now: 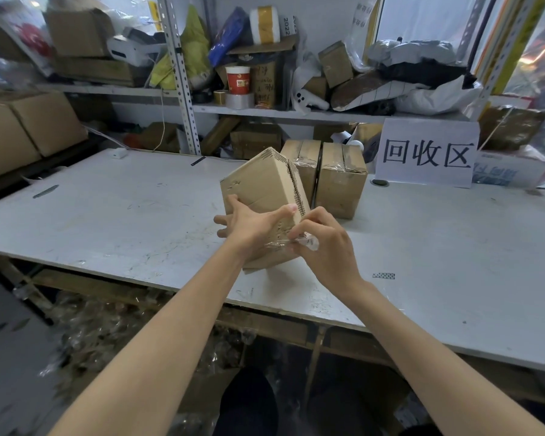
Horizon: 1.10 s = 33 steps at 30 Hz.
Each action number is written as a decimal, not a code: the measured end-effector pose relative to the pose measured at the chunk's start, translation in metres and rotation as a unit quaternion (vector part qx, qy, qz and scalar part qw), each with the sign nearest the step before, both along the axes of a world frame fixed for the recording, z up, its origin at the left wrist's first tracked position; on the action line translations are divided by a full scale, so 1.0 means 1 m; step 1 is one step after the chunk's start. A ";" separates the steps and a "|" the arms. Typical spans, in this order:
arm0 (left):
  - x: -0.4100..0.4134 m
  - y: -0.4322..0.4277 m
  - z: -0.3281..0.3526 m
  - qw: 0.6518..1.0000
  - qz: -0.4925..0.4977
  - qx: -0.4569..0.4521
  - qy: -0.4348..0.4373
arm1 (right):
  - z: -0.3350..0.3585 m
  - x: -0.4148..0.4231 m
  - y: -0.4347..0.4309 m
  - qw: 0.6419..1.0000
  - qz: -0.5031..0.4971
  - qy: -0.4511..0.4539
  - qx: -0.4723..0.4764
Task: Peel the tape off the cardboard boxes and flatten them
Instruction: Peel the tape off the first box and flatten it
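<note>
A small brown cardboard box (261, 180) stands tilted on one corner on the grey table (123, 215). My left hand (252, 225) holds its near face, thumb up along the box edge and fingers round the left side. My right hand (324, 243) pinches a crumpled strip of clear tape (302, 242) that still clings to the lower part of the box. Behind it stand two taped cardboard boxes (337, 180) side by side.
A white sign with black characters (427, 152) leans at the table's back right. Metal shelves (296, 113) behind hold boxes, tape rolls, bags and a red cup. Stacked cartons (29, 127) sit at the left. Crumpled tape and scraps (107, 328) lie on the floor under the table.
</note>
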<state>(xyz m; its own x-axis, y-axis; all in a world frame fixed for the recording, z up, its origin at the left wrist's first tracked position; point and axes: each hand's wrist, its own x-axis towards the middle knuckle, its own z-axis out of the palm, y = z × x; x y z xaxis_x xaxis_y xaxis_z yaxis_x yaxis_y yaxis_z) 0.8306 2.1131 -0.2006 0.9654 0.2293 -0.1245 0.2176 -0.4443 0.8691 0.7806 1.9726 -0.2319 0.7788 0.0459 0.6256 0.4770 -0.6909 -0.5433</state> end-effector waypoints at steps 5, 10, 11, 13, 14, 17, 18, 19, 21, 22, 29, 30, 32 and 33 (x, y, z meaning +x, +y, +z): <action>0.003 -0.004 -0.002 1.000 0.015 0.006 -0.002 | -0.002 0.003 0.005 0.998 -0.026 0.023 0.056; 0.010 -0.022 -0.001 0.994 0.043 0.100 -0.024 | -0.017 0.003 0.006 0.993 -0.059 0.017 0.101; 0.011 -0.025 0.001 0.992 0.046 0.112 -0.021 | -0.020 0.004 0.007 0.992 -0.063 0.017 0.111; 0.014 -0.028 0.003 0.991 0.055 0.122 -0.008 | -0.022 0.007 0.008 0.989 -0.065 0.014 0.132; 0.015 -0.028 0.003 0.991 0.060 0.123 -0.002 | -0.022 0.007 0.008 0.988 -0.060 0.013 0.140; 0.016 -0.026 0.001 0.991 0.067 0.114 0.002 | -0.025 0.007 0.004 0.991 -0.023 0.013 0.134; 0.015 -0.026 0.000 0.992 0.067 0.109 0.003 | -0.027 0.006 0.001 0.992 -0.010 0.013 0.126; 0.014 -0.027 -0.001 0.992 0.065 0.106 0.003 | -0.027 0.005 -0.002 0.993 0.001 0.015 0.121; 0.013 -0.026 -0.001 0.993 0.067 0.093 0.000 | -0.026 0.004 -0.005 0.992 0.016 0.022 0.124; 0.013 -0.026 0.000 0.994 0.072 0.082 -0.001 | -0.025 0.004 -0.006 0.991 0.020 0.023 0.127; 0.011 -0.009 -0.002 0.997 0.081 0.012 -0.005 | -0.015 0.003 -0.010 0.982 0.043 0.044 0.178; 0.011 -0.008 -0.002 0.997 0.078 0.008 -0.010 | -0.014 0.003 -0.008 0.979 0.033 0.055 0.194; 0.009 -0.006 -0.004 0.998 0.064 0.005 -0.020 | -0.012 0.004 -0.004 0.972 0.002 0.075 0.222; 0.008 -0.005 -0.005 0.998 0.057 0.006 -0.026 | -0.010 0.004 -0.002 0.968 -0.013 0.087 0.237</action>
